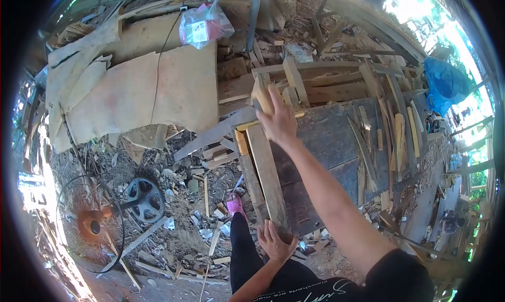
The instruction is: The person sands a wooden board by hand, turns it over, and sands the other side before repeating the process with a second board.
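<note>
A long wooden board (pixel 269 178) lies along the left edge of a dark wooden workbench (pixel 321 144), beside a second narrow plank (pixel 251 183). My left hand (pixel 275 243) grips the near end of the board, fingers over its top. Toward the far end, my right hand (pixel 279 118) is closed around a short wooden block (pixel 262 96). The fingers hide part of this block, which overlaps the bench's far left corner in this view.
Loose wood strips (pixel 399 139) lie on the bench's right side. A large plywood sheet (pixel 173 89) and a plastic bag (pixel 205 26) are at the upper left. A fan (pixel 90 223) stands at lower left amid scrap wood. A blue bag (pixel 446 85) hangs at right.
</note>
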`<state>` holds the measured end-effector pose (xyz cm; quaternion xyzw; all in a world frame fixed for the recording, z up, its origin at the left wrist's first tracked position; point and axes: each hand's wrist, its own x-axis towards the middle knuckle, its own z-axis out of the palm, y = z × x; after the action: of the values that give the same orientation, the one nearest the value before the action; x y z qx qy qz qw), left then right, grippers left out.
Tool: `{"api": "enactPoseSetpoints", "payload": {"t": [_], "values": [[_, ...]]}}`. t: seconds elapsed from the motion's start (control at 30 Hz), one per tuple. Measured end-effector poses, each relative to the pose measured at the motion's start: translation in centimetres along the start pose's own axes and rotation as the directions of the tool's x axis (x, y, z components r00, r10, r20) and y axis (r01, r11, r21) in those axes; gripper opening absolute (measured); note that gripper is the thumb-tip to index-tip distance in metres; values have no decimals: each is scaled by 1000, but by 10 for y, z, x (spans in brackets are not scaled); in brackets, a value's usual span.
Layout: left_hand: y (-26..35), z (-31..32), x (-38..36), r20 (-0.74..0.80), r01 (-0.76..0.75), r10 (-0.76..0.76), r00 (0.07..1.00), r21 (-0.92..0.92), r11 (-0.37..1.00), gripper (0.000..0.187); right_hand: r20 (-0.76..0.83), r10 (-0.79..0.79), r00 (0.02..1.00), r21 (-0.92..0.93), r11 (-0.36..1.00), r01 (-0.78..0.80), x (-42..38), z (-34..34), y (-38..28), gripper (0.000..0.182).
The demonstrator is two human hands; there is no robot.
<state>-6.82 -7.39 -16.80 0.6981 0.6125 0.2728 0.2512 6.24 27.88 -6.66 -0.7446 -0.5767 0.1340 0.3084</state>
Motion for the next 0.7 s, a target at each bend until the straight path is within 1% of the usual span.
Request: {"api": "enactPoseSetpoints", "payload": {"t": [0.07,0.1,0.17,0.23,0.3,0.33,0.37,0.43,0.47,0.53,0.57,0.6,0.67,0.7], "values": [[2,0,-1,3,-8,8,1000,-3,1000,108,46,93,995,-169,982,-84,23,-9,-13,85],[2,-1,0,-19,-27,26,999,-19,999,108,36,95,995,-170,981,-88,17,-18,-12,85],[2,-2,1,-52,-52,50,997,-42,998,108,-26,69,997,48,997,-68,-11,-44,-8,86],[5,-4,0,-65,-36,34,997,-20,999,107,-100,-104,990,42,993,109,-70,-58,17,87],[7,-4,-2,-82,-24,23,996,-15,1000,107,65,8,998,216,976,-22,-149,-83,24,88],[9,-4,-3,-87,-6,6,996,3,1000,106,70,-2,998,236,972,-15,-187,-88,34,89],[14,-11,-3,-35,34,-33,999,20,999,110,76,-6,997,260,966,-14,-223,-88,43,89],[14,-13,-5,-64,-5,5,998,6,1000,110,120,51,991,253,964,-80,-276,-88,50,90],[12,-13,-3,-78,-40,39,996,-12,999,110,112,36,993,266,962,-65,-290,-88,49,90],[6,-9,-6,-114,-71,73,991,18,997,110,218,160,963,207,956,-206,-306,-83,42,94],[4,-8,-7,-108,-92,93,990,14,996,109,183,152,971,161,970,-182,-306,-72,41,93],[4,-7,-6,-111,-95,96,989,11,995,108,174,145,974,172,969,-175,-301,-65,37,93],[4,-5,-5,-118,-101,101,988,4,995,107,74,114,991,-32,993,-112,-279,-51,32,92],[4,-4,-5,-104,-91,88,991,-17,996,106,73,106,992,-37,994,-103,-257,-47,29,92]]}}
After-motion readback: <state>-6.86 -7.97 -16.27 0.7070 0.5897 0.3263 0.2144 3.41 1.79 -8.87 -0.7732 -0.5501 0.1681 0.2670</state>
